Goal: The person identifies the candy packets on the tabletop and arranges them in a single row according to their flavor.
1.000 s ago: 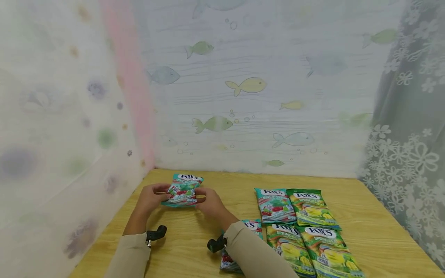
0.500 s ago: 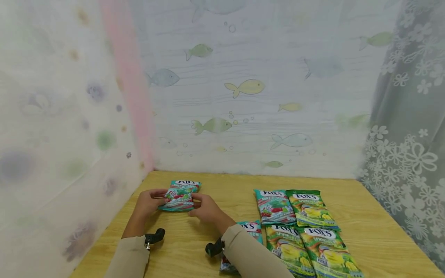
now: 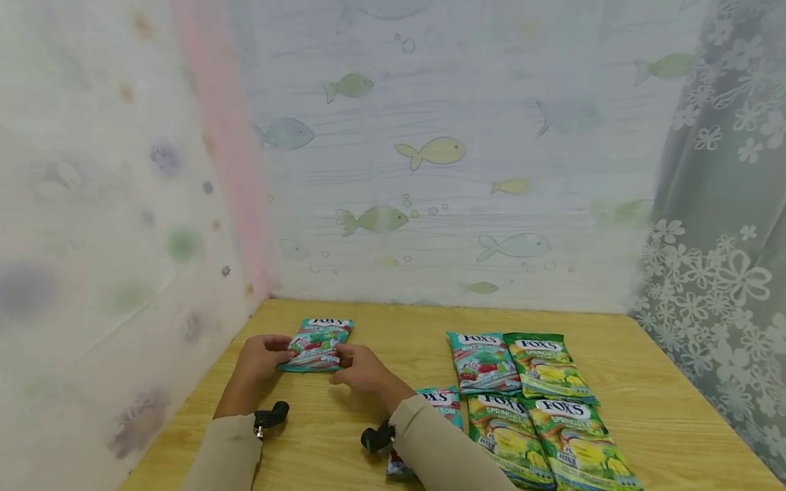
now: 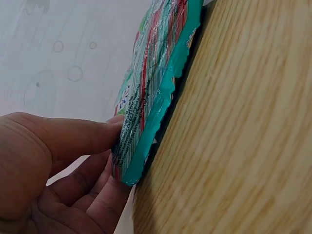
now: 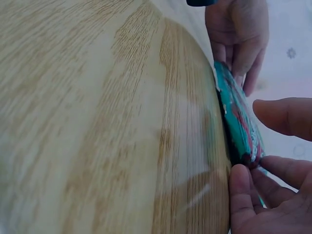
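A teal candy bag (image 3: 316, 346) with a FOX'S Mint Blossom print lies at the back left of the table. My left hand (image 3: 263, 358) pinches its left edge, thumb on top and fingers at the underside, as the left wrist view shows with the bag (image 4: 151, 92) close over the wood. On the other side, my right hand (image 3: 364, 369) has its fingertips at the bag's right edge. Its thumb (image 5: 285, 116) stands apart from the bag in the right wrist view, and the fingers (image 5: 270, 187) are loosely bent beside the bag's corner.
Another teal bag (image 3: 485, 363) and a green-yellow FOX'S bag (image 3: 550, 367) lie side by side at the right. Two more green-yellow bags, one nearer the middle (image 3: 510, 440) and one farther right (image 3: 583, 443), lie in front. My right sleeve partly covers a teal bag (image 3: 443, 404).
The bag between my hands has come down and slightly left, from tilted up to lying on the table. My right thumb has moved off the bag, while the left hand keeps its hold.
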The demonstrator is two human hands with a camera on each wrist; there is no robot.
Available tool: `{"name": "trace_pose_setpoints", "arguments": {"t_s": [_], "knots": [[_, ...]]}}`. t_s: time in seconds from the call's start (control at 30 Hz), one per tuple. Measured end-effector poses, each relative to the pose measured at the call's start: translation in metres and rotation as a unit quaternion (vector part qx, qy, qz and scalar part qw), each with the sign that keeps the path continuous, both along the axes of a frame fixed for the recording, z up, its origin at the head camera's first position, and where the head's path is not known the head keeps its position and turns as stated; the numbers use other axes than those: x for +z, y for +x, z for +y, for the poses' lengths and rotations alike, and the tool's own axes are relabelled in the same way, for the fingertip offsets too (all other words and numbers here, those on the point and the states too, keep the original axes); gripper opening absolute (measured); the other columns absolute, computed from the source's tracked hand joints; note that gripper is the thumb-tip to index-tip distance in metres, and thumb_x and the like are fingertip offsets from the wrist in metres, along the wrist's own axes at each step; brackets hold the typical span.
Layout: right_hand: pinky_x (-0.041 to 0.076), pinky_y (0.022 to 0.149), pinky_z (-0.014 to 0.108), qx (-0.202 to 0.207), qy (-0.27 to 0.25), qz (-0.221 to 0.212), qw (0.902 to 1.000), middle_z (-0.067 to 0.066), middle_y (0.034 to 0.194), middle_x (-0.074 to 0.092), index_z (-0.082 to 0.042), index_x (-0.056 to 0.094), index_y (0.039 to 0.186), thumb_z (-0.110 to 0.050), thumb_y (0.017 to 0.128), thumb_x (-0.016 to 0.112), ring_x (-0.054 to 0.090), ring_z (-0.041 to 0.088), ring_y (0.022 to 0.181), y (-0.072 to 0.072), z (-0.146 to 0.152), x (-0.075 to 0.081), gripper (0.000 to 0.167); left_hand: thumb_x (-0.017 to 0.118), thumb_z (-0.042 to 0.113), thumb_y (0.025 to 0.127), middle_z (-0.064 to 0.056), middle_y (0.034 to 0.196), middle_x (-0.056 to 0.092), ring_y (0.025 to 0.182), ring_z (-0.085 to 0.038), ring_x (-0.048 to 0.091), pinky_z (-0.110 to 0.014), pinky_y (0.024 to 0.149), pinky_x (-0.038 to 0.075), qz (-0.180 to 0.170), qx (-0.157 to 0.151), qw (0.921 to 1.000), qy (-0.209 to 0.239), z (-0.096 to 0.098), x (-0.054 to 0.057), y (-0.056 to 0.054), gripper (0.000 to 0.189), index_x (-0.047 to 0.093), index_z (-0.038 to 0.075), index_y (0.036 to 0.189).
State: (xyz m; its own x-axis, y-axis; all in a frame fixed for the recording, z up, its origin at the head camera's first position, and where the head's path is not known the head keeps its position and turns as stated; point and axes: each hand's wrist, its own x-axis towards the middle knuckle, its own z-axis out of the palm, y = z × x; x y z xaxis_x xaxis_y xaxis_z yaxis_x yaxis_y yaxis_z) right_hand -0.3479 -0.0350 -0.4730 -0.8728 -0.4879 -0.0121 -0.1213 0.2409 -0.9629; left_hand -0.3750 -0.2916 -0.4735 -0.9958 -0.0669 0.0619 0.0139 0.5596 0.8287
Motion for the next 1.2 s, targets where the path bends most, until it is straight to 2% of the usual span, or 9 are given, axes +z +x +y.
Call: {"name": "trace_pose_setpoints", "arguments": {"t_s": [0.17, 0.33, 0.53, 0.63, 0.73, 0.83, 1.07, 1.2], "knots": [[0.054, 0.106, 0.042, -0.002, 0.010, 0.004, 0.9999, 0.019, 0.152, 0.054, 0.003, 0.036, 0.159, -0.005, 0.098, 0.068, 0.056, 0.032, 0.137, -0.002, -0.001, -0.002, 0.069, 0.075, 0.011, 0.095, -0.025, 0.124, 0.070, 0.114, -0.038, 0.066, -0.047, 0.096, 0.056, -0.007, 0.004, 0.9999, -0.015, -0.001, -0.002, -0.003, 0.035, 0.070, -0.005, 0.125], [0.056, 0.101, 0.042, -0.030, 0.005, 0.006, 0.9995, 0.019, 0.147, 0.057, 0.003, 0.042, 0.155, -0.004, 0.098, 0.068, 0.059, 0.031, 0.131, -0.003, -0.001, -0.004, 0.064, 0.076, 0.015, 0.095, -0.026, 0.127, 0.069, 0.114, -0.038, 0.064, -0.047, 0.097, 0.054, -0.018, 0.003, 0.9997, -0.016, -0.004, -0.001, -0.003, 0.037, 0.070, -0.006, 0.126], [0.057, 0.101, 0.042, -0.062, -0.051, -0.022, 0.9965, 0.023, 0.143, 0.057, 0.006, 0.046, 0.151, 0.001, 0.098, 0.065, 0.059, 0.035, 0.131, -0.002, 0.000, -0.004, 0.057, 0.079, 0.027, 0.093, -0.026, 0.136, 0.063, 0.121, -0.038, 0.062, -0.048, 0.098, 0.055, -0.046, -0.034, 0.9984, -0.003, -0.006, 0.005, 0.003, 0.057, 0.062, -0.005, 0.137], [0.057, 0.100, 0.042, -0.074, -0.051, -0.028, 0.9956, 0.021, 0.139, 0.059, 0.002, 0.047, 0.152, 0.000, 0.097, 0.066, 0.060, 0.033, 0.127, -0.001, 0.000, -0.003, 0.058, 0.082, 0.030, 0.090, -0.026, 0.137, 0.062, 0.124, -0.039, 0.060, -0.051, 0.101, 0.054, -0.055, -0.049, 0.9973, -0.003, -0.007, 0.006, 0.004, 0.066, 0.058, -0.005, 0.141], [0.057, 0.098, 0.044, -0.064, -0.028, -0.017, 0.9974, 0.018, 0.137, 0.061, -0.005, 0.049, 0.154, -0.002, 0.096, 0.069, 0.061, 0.031, 0.125, 0.000, 0.000, -0.001, 0.061, 0.083, 0.030, 0.089, -0.026, 0.136, 0.063, 0.122, -0.038, 0.061, -0.050, 0.100, 0.054, -0.052, -0.054, 0.9971, -0.011, -0.006, 0.005, 0.003, 0.068, 0.058, -0.006, 0.141], [0.057, 0.098, 0.045, -0.043, -0.007, -0.002, 0.9991, 0.018, 0.140, 0.061, -0.009, 0.049, 0.155, -0.004, 0.095, 0.070, 0.061, 0.031, 0.126, 0.001, -0.001, 0.001, 0.063, 0.084, 0.028, 0.089, -0.025, 0.134, 0.065, 0.119, -0.036, 0.062, -0.047, 0.098, 0.055, -0.051, -0.045, 0.9976, -0.006, -0.005, 0.004, 0.001, 0.065, 0.060, -0.005, 0.139], [0.054, 0.101, 0.045, -0.030, 0.040, -0.001, 0.9988, 0.015, 0.148, 0.057, -0.004, 0.048, 0.155, -0.015, 0.095, 0.073, 0.059, 0.028, 0.128, 0.002, -0.009, 0.004, 0.065, 0.084, 0.023, 0.088, -0.024, 0.130, 0.067, 0.113, -0.031, 0.064, -0.043, 0.095, 0.055, -0.048, -0.034, 0.9983, -0.001, -0.001, 0.007, 0.001, 0.061, 0.061, -0.007, 0.136], [0.052, 0.105, 0.046, -0.024, 0.041, -0.013, 0.9988, 0.017, 0.154, 0.051, -0.002, 0.042, 0.157, -0.017, 0.094, 0.075, 0.056, 0.031, 0.135, 0.001, -0.011, 0.005, 0.074, 0.085, 0.023, 0.088, -0.025, 0.129, 0.067, 0.113, -0.032, 0.064, -0.043, 0.095, 0.055, -0.046, -0.027, 0.9985, 0.007, 0.000, 0.006, 0.000, 0.061, 0.061, -0.007, 0.136]]}}
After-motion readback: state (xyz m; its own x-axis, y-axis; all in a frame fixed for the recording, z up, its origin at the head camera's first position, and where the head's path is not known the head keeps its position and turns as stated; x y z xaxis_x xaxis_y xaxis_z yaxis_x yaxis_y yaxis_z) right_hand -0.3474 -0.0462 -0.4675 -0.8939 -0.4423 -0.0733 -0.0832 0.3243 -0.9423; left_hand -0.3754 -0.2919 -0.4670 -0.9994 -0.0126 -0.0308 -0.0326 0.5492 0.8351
